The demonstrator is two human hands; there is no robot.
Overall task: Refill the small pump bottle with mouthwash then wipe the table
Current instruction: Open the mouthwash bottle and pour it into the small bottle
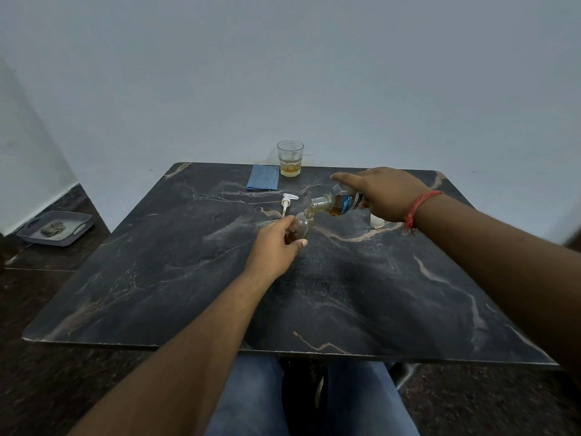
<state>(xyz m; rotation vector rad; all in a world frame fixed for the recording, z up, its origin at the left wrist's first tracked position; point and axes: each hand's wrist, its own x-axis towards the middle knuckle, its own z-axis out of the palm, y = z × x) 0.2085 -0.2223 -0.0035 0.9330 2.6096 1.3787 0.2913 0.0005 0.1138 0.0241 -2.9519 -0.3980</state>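
Note:
My left hand grips a small clear bottle standing on the dark marble table, its neck open. My right hand holds a mouthwash bottle with a blue label, tipped to the left so its mouth sits right over the small bottle's opening. Amber liquid shows inside the tipped bottle. The white pump head lies on the table just behind the small bottle. A white cap stands under my right wrist. A folded blue cloth lies near the table's far edge.
A glass tumbler with a little amber liquid stands at the far edge beside the cloth. A grey tray holding a dark rag sits on the floor to the left. The wall is right behind the table.

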